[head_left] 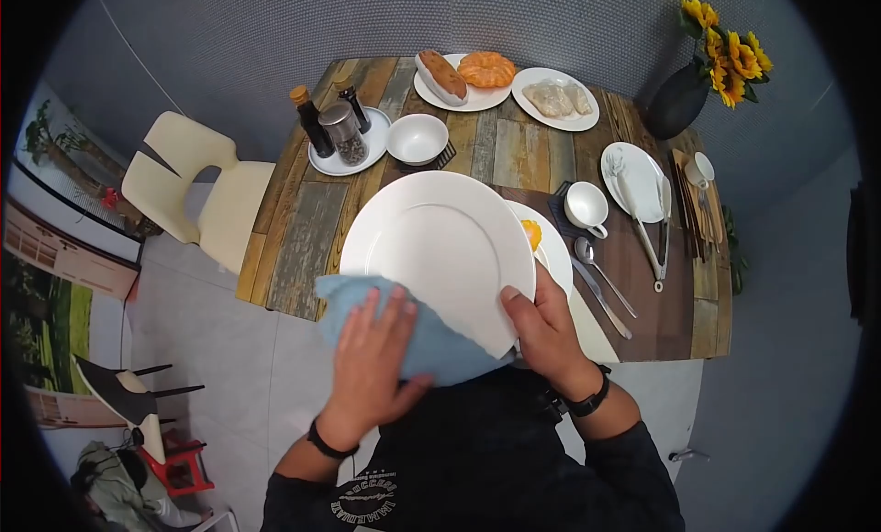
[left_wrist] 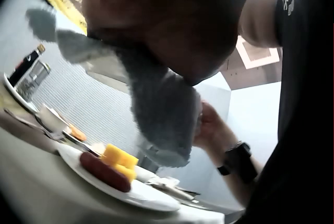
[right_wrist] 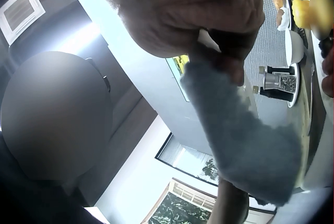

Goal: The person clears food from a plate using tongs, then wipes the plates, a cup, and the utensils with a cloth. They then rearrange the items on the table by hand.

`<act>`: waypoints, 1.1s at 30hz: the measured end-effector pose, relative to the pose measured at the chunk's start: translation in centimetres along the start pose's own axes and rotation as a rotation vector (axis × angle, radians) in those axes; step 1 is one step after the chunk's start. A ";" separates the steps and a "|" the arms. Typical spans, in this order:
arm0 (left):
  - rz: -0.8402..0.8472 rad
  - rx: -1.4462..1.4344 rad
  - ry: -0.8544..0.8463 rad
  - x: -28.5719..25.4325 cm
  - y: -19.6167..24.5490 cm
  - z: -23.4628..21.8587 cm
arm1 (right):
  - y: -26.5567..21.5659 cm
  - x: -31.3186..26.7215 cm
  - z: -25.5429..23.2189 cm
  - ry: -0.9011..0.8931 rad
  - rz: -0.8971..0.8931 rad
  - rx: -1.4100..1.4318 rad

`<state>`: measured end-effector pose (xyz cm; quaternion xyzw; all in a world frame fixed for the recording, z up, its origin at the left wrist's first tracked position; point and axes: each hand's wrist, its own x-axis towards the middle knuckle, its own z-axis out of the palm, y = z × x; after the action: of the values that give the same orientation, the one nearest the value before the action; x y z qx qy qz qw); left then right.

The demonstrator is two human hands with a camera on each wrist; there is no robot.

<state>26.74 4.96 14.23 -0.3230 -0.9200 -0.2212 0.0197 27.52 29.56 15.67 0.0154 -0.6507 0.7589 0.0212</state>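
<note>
A white plate (head_left: 431, 248) is held up over the near side of the table, tilted toward me. My right hand (head_left: 544, 331) grips its right rim, thumb on the upper face. A light blue cloth (head_left: 450, 351) covers the plate's lower left part and wraps below its edge. My left hand (head_left: 372, 360) lies on the cloth with extended fingers and the thumb apart, pressing it to the plate. In both wrist views the cloth (left_wrist: 162, 109) hangs beneath the plate. Behind it stands another plate (head_left: 555, 257) with a sausage (left_wrist: 104, 172) and yellow pieces (left_wrist: 119, 157).
Beyond are a bowl (head_left: 418, 140), a tray (head_left: 344, 168) of bottles and a grinder, and plates of bread (head_left: 486, 70) and wrapped food (head_left: 555, 99). To the right sit a cup (head_left: 585, 206), a spoon (head_left: 606, 275), a knife (head_left: 601, 298), tongs (head_left: 652, 248) and a vase (head_left: 677, 103).
</note>
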 end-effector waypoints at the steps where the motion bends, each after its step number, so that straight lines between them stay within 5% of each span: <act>1: -0.027 0.047 -0.004 0.1 -1.3 -0.1 | -0.1 0.1 0.1 -0.007 -0.021 -0.012; 6: -0.066 0.129 0.043 2.5 -4.0 -1.8 | 0.1 0.9 0.7 0.014 -0.064 0.004; 15: 0.096 -0.059 -0.125 1.9 1.5 -1.0 | 0.5 3.3 0.5 0.173 -0.253 -0.052; 17: 0.071 0.011 -0.147 2.4 -0.3 -0.9 | 0.2 3.3 0.7 0.164 -0.270 -0.076; 19: -0.044 0.148 0.097 2.9 -3.1 -0.7 | -0.2 3.1 1.0 0.117 -0.197 -0.022; 23: -0.129 0.182 0.190 4.0 -7.0 -1.7 | 0.3 2.7 2.6 -0.039 -0.092 -0.046; 26: -0.213 -0.088 0.450 4.3 -10.6 -0.5 | 0.7 2.7 3.9 -0.200 -0.161 -0.135; 27: -0.224 -0.085 0.447 3.9 -12.2 -0.3 | 1.1 2.6 4.0 -0.208 -0.154 -0.129; 29: -0.769 -0.395 0.120 2.6 -15.8 -0.8 | 2.0 2.6 3.7 -0.144 -0.026 -0.145; 30: -0.774 -0.395 0.124 1.5 -18.3 -0.8 | 1.6 2.5 3.1 -0.119 0.105 -0.076; 32: -0.686 -0.397 0.511 -0.1 -22.3 -0.6 | 1.5 2.1 2.5 -0.087 0.082 0.017; 33: -0.682 -0.398 0.512 0.9 -20.8 -1.3 | 1.5 2.1 2.1 -0.043 0.052 0.112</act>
<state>13.38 -9.46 7.39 0.0651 -0.8789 -0.4597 0.1097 25.38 27.27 14.66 0.0159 -0.6078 0.7938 -0.0136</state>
